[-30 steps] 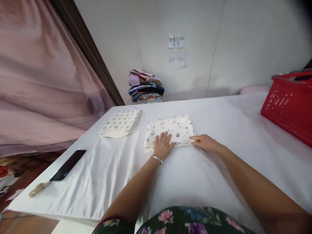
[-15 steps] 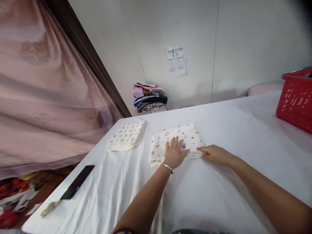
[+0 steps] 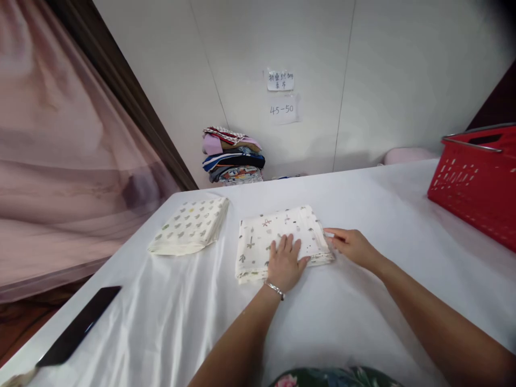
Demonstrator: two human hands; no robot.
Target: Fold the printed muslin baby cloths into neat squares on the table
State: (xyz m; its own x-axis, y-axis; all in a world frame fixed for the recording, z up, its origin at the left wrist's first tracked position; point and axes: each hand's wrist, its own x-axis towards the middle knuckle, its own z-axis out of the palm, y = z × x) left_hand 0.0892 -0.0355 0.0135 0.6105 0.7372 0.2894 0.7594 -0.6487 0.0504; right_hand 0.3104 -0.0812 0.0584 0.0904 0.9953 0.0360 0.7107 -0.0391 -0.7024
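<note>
A folded white cloth with small printed motifs lies on the white-covered table in front of me. My left hand rests flat on its near middle part, fingers slightly spread, with a silver bracelet at the wrist. At the cloth's right edge is my right hand, its index finger stretched along the edge and the other fingers bent beneath. It seems to pinch the layers there, though the fingertips are partly hidden. Farther left lies a second folded cloth with rows of grey-green prints, touched by neither hand.
A red plastic basket stands on the table at the right. At the front left lies a dark flat phone-like object. Stacked fabrics sit beyond the far edge, below wall signs. A pink curtain hangs left.
My right hand has slid from the cloth's near right corner a little up its right edge. The left hand still presses on top, slightly nearer the front. The camera view has shifted right.
</note>
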